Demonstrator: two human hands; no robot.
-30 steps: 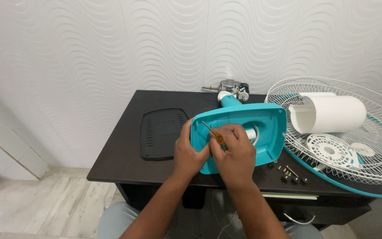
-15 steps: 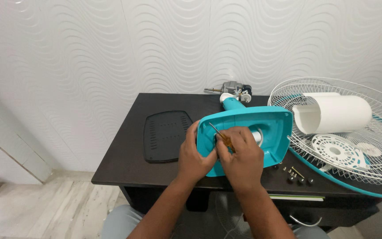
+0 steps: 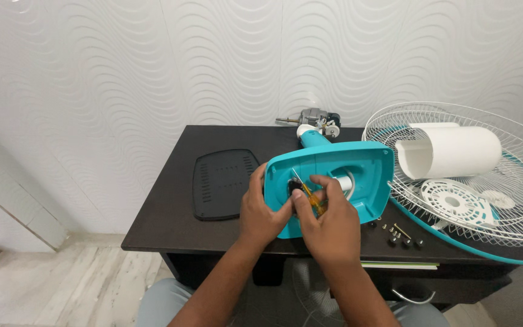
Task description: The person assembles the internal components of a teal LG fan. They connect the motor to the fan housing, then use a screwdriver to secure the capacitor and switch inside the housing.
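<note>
Both hands have crept rightward on the base (image 3: pixel 358 166) — right hand (image 3: pixel 328 227) pinching the screwdriver (image 3: pixel 305 192), left hand (image 3: pixel 261 212) clamping the base; keep it square in the screw.

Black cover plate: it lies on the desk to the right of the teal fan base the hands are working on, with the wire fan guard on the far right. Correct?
Not quite. The head view shows the black cover plate lying to the left of the teal fan base, not the right. The wire fan guard is indeed on the far right of the desk.

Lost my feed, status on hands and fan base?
Left hand steadies teal fan base. Right hand grips screwdriver, tip inside base. Nothing blocking.
</note>
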